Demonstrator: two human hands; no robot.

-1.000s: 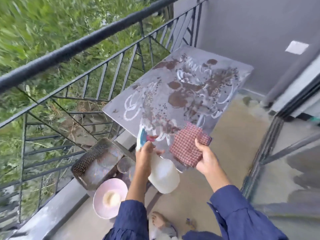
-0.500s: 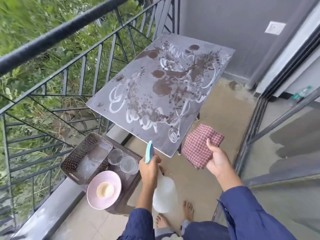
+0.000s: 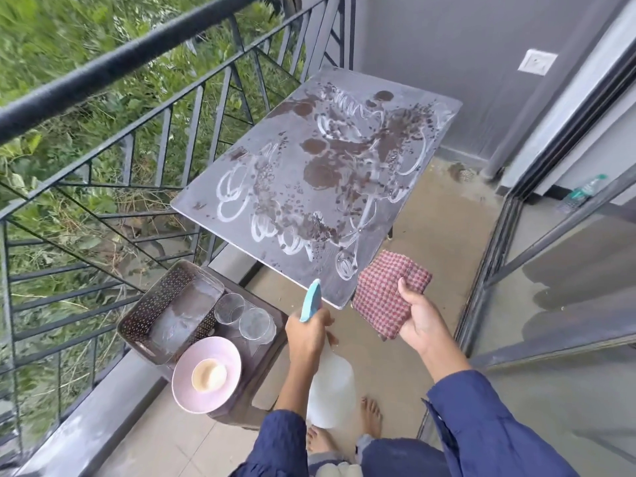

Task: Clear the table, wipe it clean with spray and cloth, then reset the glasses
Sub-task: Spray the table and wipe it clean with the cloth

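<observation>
Balcony table [image 3: 213,215] smeared; left hand [image 3: 308,333] wrapped round light, slick spray bottle [image 3: 330,390], right hand [image 3: 421,321] pinching soft cloth [image 3: 382,297] beside table's near corner.

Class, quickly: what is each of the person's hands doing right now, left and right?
Left hand: closed around the spray bottle, near its blue nozzle.
Right hand: closed on the folded checked cloth, beside the table's near corner.

Woven checked cloth [image 3: 385,301]; smeared matt table [image 3: 406,235]; clear glasses [image 3: 256,323].
</observation>
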